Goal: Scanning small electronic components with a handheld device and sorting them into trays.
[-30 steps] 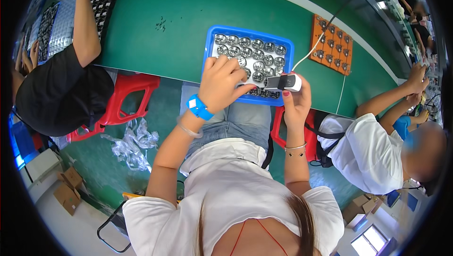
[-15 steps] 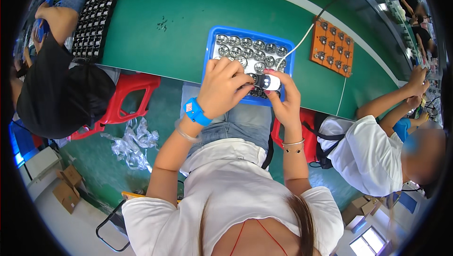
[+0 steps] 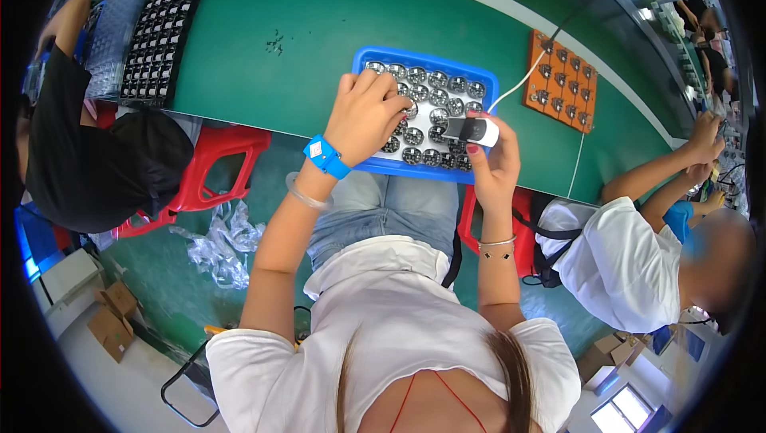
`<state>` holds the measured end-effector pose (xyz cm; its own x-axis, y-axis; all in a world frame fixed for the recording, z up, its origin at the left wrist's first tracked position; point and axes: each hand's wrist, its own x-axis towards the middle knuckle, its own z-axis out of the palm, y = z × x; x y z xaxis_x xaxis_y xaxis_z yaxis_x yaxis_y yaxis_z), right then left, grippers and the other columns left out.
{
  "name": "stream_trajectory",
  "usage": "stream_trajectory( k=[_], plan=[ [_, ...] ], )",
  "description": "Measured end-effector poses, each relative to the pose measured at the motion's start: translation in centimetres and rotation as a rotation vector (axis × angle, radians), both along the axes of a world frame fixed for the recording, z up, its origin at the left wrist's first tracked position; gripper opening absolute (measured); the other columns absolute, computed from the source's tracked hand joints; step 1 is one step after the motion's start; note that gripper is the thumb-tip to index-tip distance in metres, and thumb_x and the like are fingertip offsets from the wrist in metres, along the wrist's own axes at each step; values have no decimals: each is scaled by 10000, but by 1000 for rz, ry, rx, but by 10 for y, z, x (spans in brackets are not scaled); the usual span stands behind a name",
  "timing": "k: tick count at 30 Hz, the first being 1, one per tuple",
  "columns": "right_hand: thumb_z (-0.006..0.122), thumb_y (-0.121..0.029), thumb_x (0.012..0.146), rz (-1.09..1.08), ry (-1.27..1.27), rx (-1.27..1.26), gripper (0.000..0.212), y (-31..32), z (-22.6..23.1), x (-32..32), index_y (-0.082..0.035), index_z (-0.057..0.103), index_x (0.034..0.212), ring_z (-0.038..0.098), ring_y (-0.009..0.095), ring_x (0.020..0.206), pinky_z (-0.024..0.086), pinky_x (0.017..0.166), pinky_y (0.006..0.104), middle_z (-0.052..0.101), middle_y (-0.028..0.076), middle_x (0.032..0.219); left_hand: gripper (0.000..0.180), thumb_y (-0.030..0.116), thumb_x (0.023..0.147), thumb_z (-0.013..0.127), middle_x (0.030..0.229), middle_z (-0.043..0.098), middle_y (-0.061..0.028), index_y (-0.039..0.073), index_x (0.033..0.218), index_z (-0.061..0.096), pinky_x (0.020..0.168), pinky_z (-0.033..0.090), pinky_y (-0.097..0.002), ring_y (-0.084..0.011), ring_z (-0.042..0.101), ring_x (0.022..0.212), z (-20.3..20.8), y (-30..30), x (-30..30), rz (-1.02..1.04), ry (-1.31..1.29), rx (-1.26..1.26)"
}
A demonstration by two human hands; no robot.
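A blue tray (image 3: 427,52) lies at the table's near edge, holding rows of round, shiny, silver-and-black parts (image 3: 438,78) on a white base. Over its left side, my left hand (image 3: 365,114) has its fingers curled together, thumb and forefinger closed on one round shiny part (image 3: 409,108). The palm hides several other parts. At the tray's right side, my right hand (image 3: 496,155) grips a small white-and-black corded device (image 3: 481,131) between thumb and fingers. Its dark narrow end points left over the parts, and a white cable (image 3: 511,92) runs up from it.
An orange block (image 3: 561,80) with metal fittings sits to the right on the green table (image 3: 263,2). A black rack (image 3: 163,34) of small pieces stands at the left. Tiny dark bits (image 3: 274,42) lie farther back. People sit on both sides.
My hands have moved apart: the left went left and down onto the tray's parts, the right moved right with the corded device. The person at left has shifted an arm.
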<state>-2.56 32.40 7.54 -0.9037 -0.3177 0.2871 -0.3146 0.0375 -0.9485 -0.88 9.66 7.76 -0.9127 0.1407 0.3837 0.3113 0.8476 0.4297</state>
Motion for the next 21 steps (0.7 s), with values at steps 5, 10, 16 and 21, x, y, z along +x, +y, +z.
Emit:
stream_trajectory(
  k=[5,10,16,21],
  plan=[
    [644,13,810,-7,141,241,368,-9,4,-3,-7,556,1167,561,218,1107,403,978,341,609,130,1187,142,165,716,736,822,519,16,155,848,684,781,343,-351,-191,500,851,1,1,-1,-92,35,50],
    [639,39,776,38,228,348,364,-15,8,-5,-6,586,1133,572,229,1101,414,967,336,620,133,1181,130,185,707,748,814,512,18,152,802,665,782,349,-347,-192,501,828,10,14,2,-143,128,148],
    [607,-71,900,-122,-103,-70,357,-15,-3,0,10,501,1230,555,189,1110,413,974,317,600,148,1193,111,177,705,736,814,529,3,120,756,655,773,352,-349,-197,504,842,8,12,-2,-119,112,135],
    [587,-78,920,-154,-60,-100,383,-6,3,-12,17,458,1268,552,197,1117,401,993,328,579,150,1215,111,208,719,742,824,508,0,130,774,685,783,346,-342,-200,482,848,3,10,-10,-158,-26,62]
  ],
)
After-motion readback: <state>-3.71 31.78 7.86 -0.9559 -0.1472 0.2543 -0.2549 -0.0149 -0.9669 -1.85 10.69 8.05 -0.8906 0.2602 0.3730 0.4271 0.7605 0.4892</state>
